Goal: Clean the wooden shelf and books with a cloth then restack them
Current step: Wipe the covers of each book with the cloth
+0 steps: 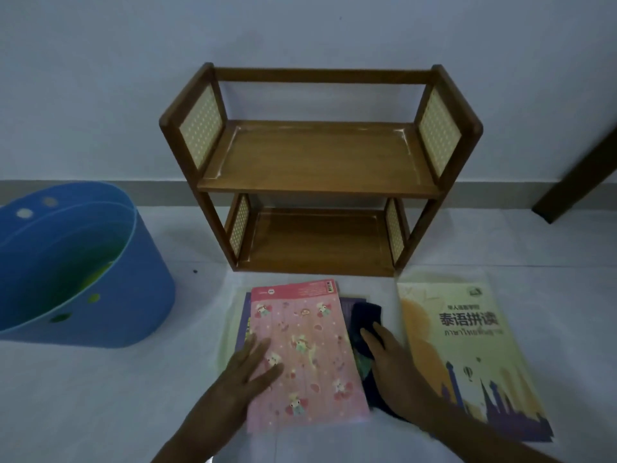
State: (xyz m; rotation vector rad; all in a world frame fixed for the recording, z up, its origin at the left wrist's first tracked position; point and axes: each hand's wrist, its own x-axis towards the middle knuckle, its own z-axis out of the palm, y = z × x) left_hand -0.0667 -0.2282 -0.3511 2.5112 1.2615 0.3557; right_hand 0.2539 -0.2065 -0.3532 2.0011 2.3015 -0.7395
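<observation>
A two-tier wooden shelf with woven side panels stands against the wall, both boards bare. In front of it a pink book lies on top of a small stack, with purple and pale covers showing at its left and top edges. My left hand rests flat on the pink book's lower left part, fingers spread. My right hand presses on a dark blue cloth lying beside the pink book's right edge. A large yellow book with a skyline drawing lies flat on the right.
A blue plastic tub with round holes stands on the left, something green inside it. A dark wooden leg or post leans in at the far right. The floor is pale tile.
</observation>
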